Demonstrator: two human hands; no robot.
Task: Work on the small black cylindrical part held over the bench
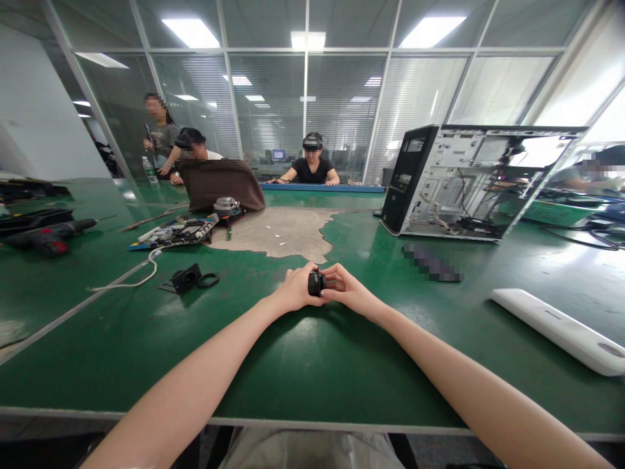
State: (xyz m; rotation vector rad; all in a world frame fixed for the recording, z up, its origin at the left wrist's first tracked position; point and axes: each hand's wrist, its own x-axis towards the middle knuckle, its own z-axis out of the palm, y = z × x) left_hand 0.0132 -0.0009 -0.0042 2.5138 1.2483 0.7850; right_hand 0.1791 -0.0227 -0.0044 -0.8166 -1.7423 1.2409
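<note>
A small black camera lens (317, 283) is held between both hands, just above the green table (342, 371). My left hand (296, 287) is wrapped round its left side. The fingertips and thumb of my right hand (346, 286) pinch it from the right. To the left on the table lie a black square mount with a round opening (187, 279) and a thin black ring (209, 280) beside it.
An open computer case (469, 185) stands at the back right. Nearer are a white elongated device (561, 331) and a blurred-out dark object (432, 262). Circuit boards (178, 231), a white cable (129, 285) and a power drill (49, 238) lie left. Several people sit or stand beyond.
</note>
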